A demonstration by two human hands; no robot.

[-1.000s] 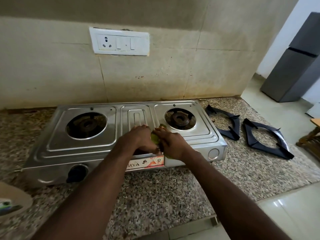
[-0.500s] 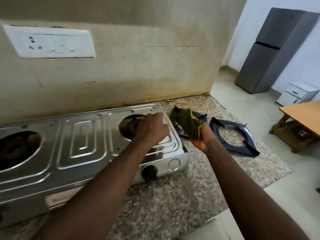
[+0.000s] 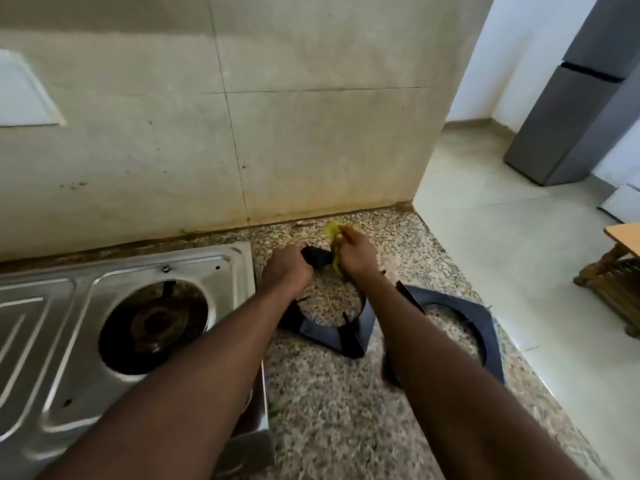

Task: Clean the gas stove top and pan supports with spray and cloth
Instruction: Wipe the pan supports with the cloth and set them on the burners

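Left hand (image 3: pixel 289 268) on pan support (image 3: pixel 332 336), cloth (image 3: pixel 332 230) in right (image 3: pixel 356 254)

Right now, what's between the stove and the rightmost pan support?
The other pan support, on the counter, its far corner gripped by the left hand, green cloth in the right hand. Head view.

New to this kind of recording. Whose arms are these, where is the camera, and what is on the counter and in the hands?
There is no machine here. A person wears one camera on the head, and it looks down at their own bare arms. On the speckled counter sits a steel gas stove with its burner uncovered. The left hand grips the far corner of the black pan support, and the right hand holds a green cloth against it. The second pan support lies further right, partly behind the right forearm.
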